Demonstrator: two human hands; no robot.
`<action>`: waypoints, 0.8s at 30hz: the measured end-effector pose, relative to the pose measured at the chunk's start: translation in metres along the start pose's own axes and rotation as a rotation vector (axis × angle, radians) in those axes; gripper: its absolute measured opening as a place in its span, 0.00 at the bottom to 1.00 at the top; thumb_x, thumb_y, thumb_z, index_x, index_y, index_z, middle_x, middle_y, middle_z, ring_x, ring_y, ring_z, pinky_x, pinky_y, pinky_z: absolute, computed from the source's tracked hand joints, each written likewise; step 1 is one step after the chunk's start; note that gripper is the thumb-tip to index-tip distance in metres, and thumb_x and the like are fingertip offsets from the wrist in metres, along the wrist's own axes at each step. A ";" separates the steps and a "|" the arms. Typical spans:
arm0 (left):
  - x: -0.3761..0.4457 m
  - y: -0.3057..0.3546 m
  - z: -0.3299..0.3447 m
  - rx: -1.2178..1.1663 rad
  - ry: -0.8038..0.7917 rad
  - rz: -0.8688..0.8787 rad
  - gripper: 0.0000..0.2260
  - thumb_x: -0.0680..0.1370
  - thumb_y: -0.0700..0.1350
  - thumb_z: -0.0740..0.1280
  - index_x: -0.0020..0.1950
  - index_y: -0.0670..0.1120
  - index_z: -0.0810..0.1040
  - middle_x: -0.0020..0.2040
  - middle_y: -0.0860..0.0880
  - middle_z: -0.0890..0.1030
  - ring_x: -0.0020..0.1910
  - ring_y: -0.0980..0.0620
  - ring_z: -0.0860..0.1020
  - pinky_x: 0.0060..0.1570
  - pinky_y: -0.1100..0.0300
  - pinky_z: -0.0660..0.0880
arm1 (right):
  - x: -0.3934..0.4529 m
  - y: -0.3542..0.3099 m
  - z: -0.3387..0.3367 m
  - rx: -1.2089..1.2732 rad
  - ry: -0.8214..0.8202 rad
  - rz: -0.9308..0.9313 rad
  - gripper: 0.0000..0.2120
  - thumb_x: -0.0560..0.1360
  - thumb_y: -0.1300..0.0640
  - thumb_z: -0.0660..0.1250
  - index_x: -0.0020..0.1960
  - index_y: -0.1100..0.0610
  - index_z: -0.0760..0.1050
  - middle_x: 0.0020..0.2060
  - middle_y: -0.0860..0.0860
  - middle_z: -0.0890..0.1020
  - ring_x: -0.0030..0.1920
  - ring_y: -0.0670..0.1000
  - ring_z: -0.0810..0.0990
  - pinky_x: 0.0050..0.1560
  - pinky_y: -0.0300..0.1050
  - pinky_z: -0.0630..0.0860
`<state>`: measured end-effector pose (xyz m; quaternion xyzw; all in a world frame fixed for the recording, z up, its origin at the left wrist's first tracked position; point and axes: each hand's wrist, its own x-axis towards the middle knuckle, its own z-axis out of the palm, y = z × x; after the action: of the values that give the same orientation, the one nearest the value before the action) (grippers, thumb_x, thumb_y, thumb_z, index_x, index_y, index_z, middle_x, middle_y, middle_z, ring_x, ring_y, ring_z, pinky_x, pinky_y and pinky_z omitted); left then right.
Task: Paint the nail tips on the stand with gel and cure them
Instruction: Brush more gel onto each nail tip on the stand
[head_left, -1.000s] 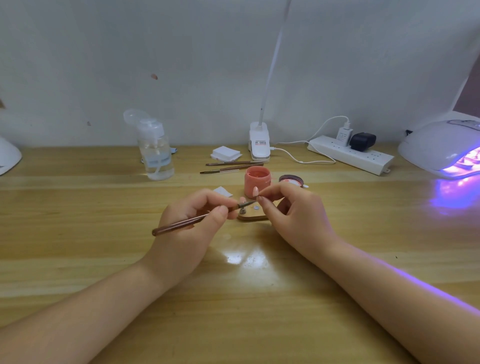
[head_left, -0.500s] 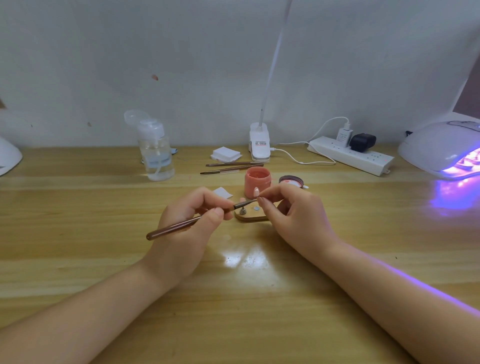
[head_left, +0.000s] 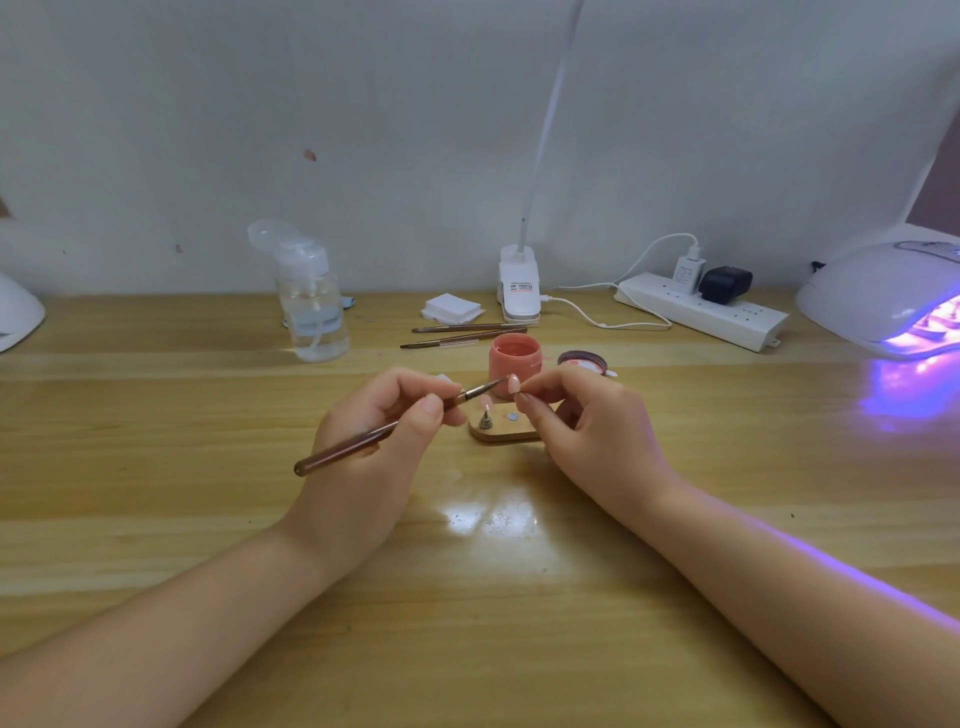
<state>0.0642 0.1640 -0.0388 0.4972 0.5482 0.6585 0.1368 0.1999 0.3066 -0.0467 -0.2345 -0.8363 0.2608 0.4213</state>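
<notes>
My left hand (head_left: 371, 441) grips a brown gel brush (head_left: 363, 441), its bristle end pointing right at a pale pink nail tip (head_left: 513, 383). My right hand (head_left: 587, 431) pinches that nail tip just above the small wooden stand (head_left: 501, 432). Another nail tip (head_left: 485, 404) stands on a metal peg at the stand's left. An open pink gel jar (head_left: 514, 361) sits right behind the stand, its lid (head_left: 582, 360) lying to the right.
A lit curing lamp (head_left: 883, 299) glows purple at the far right. Along the back stand a pump bottle (head_left: 311, 306), white pads (head_left: 451, 307), two spare brushes (head_left: 462, 335), a clip lamp (head_left: 519, 291) and a power strip (head_left: 701, 309).
My right hand has lifted the nail tip slightly off the stand. The brush in my left hand has risen with it, its tip staying at the nail.
</notes>
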 end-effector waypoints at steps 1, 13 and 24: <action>0.000 0.000 0.001 0.000 -0.005 -0.014 0.08 0.75 0.47 0.65 0.49 0.47 0.81 0.43 0.50 0.85 0.47 0.55 0.82 0.49 0.66 0.75 | 0.000 0.000 0.000 0.001 0.002 -0.006 0.02 0.74 0.61 0.71 0.45 0.56 0.81 0.31 0.38 0.76 0.28 0.44 0.72 0.33 0.29 0.65; 0.001 0.000 0.001 0.052 0.020 0.000 0.09 0.76 0.50 0.65 0.50 0.48 0.82 0.43 0.50 0.86 0.46 0.56 0.82 0.48 0.65 0.76 | 0.001 0.003 0.001 0.018 0.000 0.001 0.02 0.75 0.58 0.70 0.45 0.55 0.81 0.33 0.41 0.78 0.28 0.45 0.72 0.34 0.31 0.64; 0.001 0.002 0.002 0.008 0.025 -0.001 0.09 0.75 0.42 0.62 0.44 0.42 0.81 0.38 0.45 0.85 0.40 0.54 0.83 0.44 0.70 0.74 | 0.002 0.005 0.002 0.073 -0.048 0.015 0.01 0.75 0.60 0.70 0.45 0.56 0.80 0.28 0.38 0.77 0.27 0.45 0.71 0.32 0.31 0.64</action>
<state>0.0659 0.1653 -0.0367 0.4890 0.5528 0.6624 0.1283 0.1983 0.3108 -0.0498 -0.2190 -0.8343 0.2997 0.4076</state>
